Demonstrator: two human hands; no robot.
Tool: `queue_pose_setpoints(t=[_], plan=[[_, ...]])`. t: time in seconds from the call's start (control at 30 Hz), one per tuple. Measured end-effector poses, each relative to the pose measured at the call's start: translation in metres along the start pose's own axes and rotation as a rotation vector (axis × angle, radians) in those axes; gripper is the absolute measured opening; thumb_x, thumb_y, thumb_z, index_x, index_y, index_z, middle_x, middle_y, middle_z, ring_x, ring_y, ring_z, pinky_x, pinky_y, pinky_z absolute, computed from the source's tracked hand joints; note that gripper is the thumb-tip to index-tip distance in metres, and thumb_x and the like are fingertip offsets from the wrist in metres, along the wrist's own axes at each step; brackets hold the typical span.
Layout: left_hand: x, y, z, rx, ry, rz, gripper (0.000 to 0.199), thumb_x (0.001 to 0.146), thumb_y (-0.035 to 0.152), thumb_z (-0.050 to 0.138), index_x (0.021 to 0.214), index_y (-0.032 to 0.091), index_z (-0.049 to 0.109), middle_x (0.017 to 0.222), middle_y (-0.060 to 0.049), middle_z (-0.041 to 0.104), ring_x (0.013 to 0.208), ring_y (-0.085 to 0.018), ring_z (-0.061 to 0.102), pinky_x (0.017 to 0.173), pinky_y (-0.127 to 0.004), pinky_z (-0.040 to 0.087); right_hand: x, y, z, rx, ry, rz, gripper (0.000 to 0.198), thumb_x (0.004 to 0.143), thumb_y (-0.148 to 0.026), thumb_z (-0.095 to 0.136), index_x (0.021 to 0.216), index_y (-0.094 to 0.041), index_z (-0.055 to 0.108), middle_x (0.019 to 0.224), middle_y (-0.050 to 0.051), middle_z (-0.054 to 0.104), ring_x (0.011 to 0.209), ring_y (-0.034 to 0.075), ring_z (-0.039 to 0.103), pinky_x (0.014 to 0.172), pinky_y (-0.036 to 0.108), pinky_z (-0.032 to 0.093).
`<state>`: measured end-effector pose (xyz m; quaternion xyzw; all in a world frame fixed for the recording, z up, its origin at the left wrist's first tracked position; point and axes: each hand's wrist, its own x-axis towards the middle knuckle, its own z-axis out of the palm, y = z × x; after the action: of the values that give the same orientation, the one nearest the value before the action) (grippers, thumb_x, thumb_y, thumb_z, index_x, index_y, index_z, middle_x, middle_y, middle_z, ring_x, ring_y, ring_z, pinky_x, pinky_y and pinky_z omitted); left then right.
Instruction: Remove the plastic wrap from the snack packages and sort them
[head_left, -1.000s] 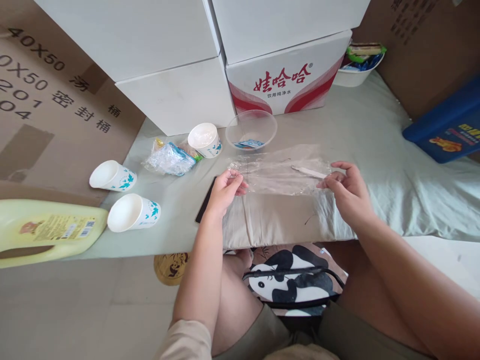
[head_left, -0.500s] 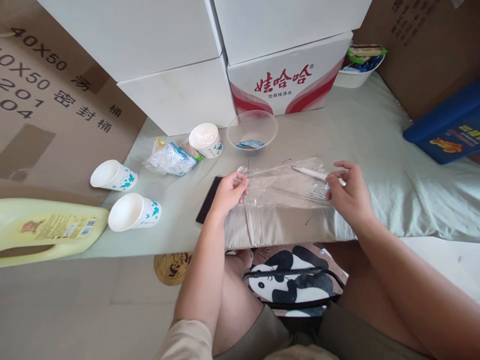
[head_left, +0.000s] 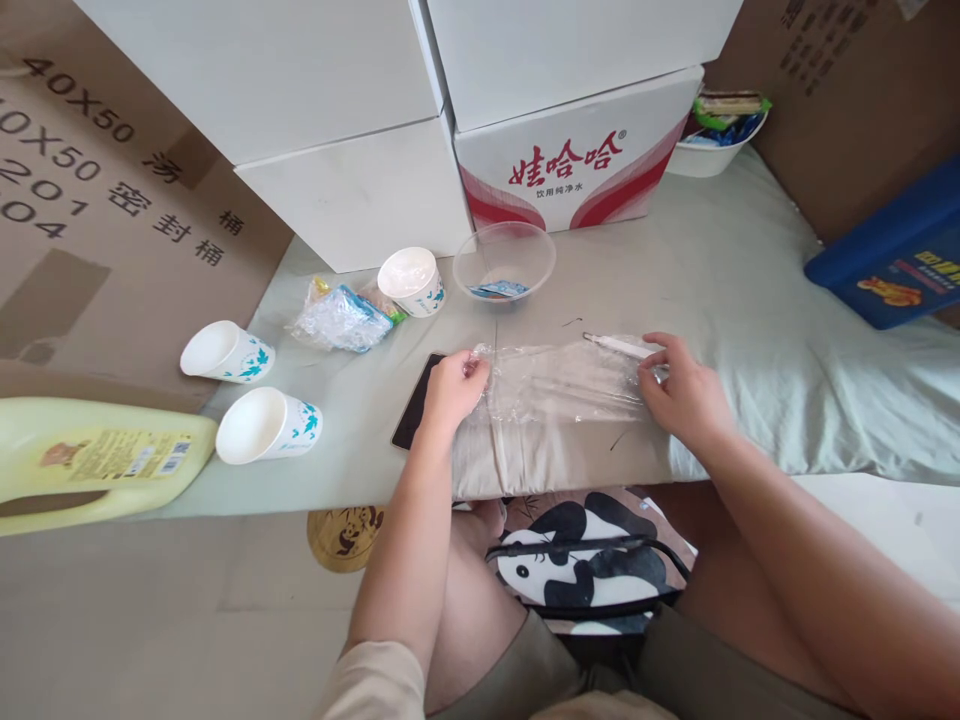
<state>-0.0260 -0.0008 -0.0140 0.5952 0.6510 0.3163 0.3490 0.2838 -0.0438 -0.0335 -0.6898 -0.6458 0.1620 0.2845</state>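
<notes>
A clear plastic bag [head_left: 555, 385] is stretched flat above the cloth-covered surface between my two hands. My left hand [head_left: 454, 388] is closed, pinching the bag's left end between thumb and fingers. My right hand [head_left: 686, 395] holds the opposite end, its thumb low and forefinger bent above. A slim white pen-like tool [head_left: 621, 346] with a dark, thin tip points left from beside my right fingers; whether they grip it too, I cannot tell. A dark phone [head_left: 412, 408] lies flat just left of my left hand, partly covered by it.
Paper cups [head_left: 259, 425] stand at the left near a yellow jug [head_left: 105, 460]. Behind are wrapped packets [head_left: 345, 318], a clear bowl [head_left: 504, 262] with a blue packet inside, and a white-and-red carton [head_left: 577, 160]. A blue container [head_left: 892, 255] leans at the right.
My right hand has moved slightly left and down, and the bag between my hands looks a little lower and flatter. My left hand has shifted slightly, still holding its end.
</notes>
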Motion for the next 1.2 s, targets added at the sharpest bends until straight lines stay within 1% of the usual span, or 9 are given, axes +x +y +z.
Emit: queue_pose_setpoints(t=[0.1, 0.2, 0.33, 0.47, 0.73, 0.87, 0.97, 1.1, 1.2], plan=[[0.001, -0.003, 0.002, 0.28, 0.128, 0.09, 0.017, 0.083, 0.029, 0.065, 0.068, 0.023, 0.059, 0.062, -0.002, 0.062, 0.063, -0.019, 0.058, 0.065, -0.03, 0.043, -0.001, 0.001, 0.003, -0.139, 0.034, -0.026, 0.045, 0.088, -0.033, 0.051, 0.131, -0.025, 0.057, 0.102, 0.009, 0.071, 0.064, 0.022, 0.061, 0.056, 0.035, 0.043], [0.002, -0.003, 0.006, 0.379, 0.169, 0.204, 0.003, 0.083, 0.021, 0.064, 0.085, 0.021, 0.067, 0.087, -0.009, 0.071, 0.085, -0.026, 0.065, 0.084, -0.039, 0.05, -0.002, 0.001, 0.006, -0.277, 0.055, -0.056, 0.051, 0.087, -0.036, 0.054, 0.135, -0.023, 0.058, 0.116, 0.016, 0.064, 0.085, 0.03, 0.066, 0.064, 0.04, 0.05], [0.003, -0.001, 0.011, 0.397, 0.066, 0.301, 0.029, 0.083, 0.015, 0.064, 0.111, 0.02, 0.069, 0.12, -0.014, 0.071, 0.117, -0.032, 0.062, 0.105, -0.047, 0.046, -0.008, -0.001, 0.006, -0.348, 0.054, -0.169, 0.057, 0.083, -0.029, 0.058, 0.139, -0.024, 0.056, 0.128, 0.018, 0.057, 0.111, 0.039, 0.061, 0.088, 0.055, 0.052], [0.001, 0.001, 0.013, 0.429, -0.087, 0.319, 0.041, 0.084, 0.014, 0.063, 0.125, 0.018, 0.066, 0.129, -0.016, 0.069, 0.128, -0.033, 0.06, 0.112, -0.049, 0.043, -0.026, -0.005, 0.001, -0.412, -0.036, -0.262, 0.066, 0.079, -0.019, 0.058, 0.144, -0.027, 0.051, 0.144, 0.019, 0.049, 0.136, 0.044, 0.046, 0.103, 0.065, 0.044], [-0.003, 0.01, 0.021, 0.515, -0.165, 0.325, 0.043, 0.079, 0.004, 0.059, 0.117, 0.019, 0.07, 0.1, -0.01, 0.074, 0.105, -0.029, 0.067, 0.102, -0.045, 0.047, -0.068, -0.024, 0.003, -0.546, -0.179, -0.432, 0.083, 0.071, -0.002, 0.058, 0.15, -0.029, 0.049, 0.155, 0.017, 0.049, 0.147, 0.044, 0.04, 0.115, 0.069, 0.033], [-0.005, 0.018, 0.021, 0.432, -0.166, 0.319, 0.027, 0.077, 0.002, 0.054, 0.089, 0.019, 0.071, 0.088, -0.005, 0.069, 0.088, -0.022, 0.065, 0.089, -0.036, 0.05, -0.092, -0.049, 0.013, -0.524, -0.259, -0.566, 0.088, 0.069, -0.003, 0.068, 0.15, -0.033, 0.05, 0.156, 0.014, 0.05, 0.149, 0.045, 0.037, 0.116, 0.07, 0.031], [-0.005, 0.02, 0.018, 0.292, -0.112, 0.313, 0.021, 0.079, 0.003, 0.05, 0.072, 0.019, 0.062, 0.08, -0.002, 0.06, 0.072, -0.016, 0.058, 0.073, -0.029, 0.048, -0.105, -0.068, 0.014, -0.403, -0.336, -0.672, 0.07, 0.071, -0.013, 0.075, 0.137, -0.031, 0.061, 0.153, 0.011, 0.055, 0.147, 0.043, 0.041, 0.117, 0.065, 0.034], [-0.006, 0.02, 0.016, 0.196, -0.098, 0.356, 0.02, 0.078, 0.003, 0.048, 0.066, 0.018, 0.055, 0.078, 0.0, 0.054, 0.067, -0.013, 0.051, 0.069, -0.028, 0.042, -0.091, -0.082, 0.0, -0.111, -0.317, -0.667, 0.024, 0.093, -0.025, 0.058, 0.115, -0.023, 0.067, 0.126, 0.01, 0.07, 0.131, 0.032, 0.059, 0.115, 0.057, 0.042], [-0.011, 0.025, 0.019, 0.169, -0.206, 0.398, 0.019, 0.077, 0.004, 0.049, 0.065, 0.018, 0.053, 0.074, 0.001, 0.052, 0.063, -0.012, 0.048, 0.064, -0.027, 0.039, -0.066, -0.082, -0.003, 0.073, -0.217, -0.491, 0.032, 0.093, -0.027, 0.056, 0.125, -0.02, 0.061, 0.125, 0.015, 0.068, 0.117, 0.03, 0.066, 0.097, 0.047, 0.055]])
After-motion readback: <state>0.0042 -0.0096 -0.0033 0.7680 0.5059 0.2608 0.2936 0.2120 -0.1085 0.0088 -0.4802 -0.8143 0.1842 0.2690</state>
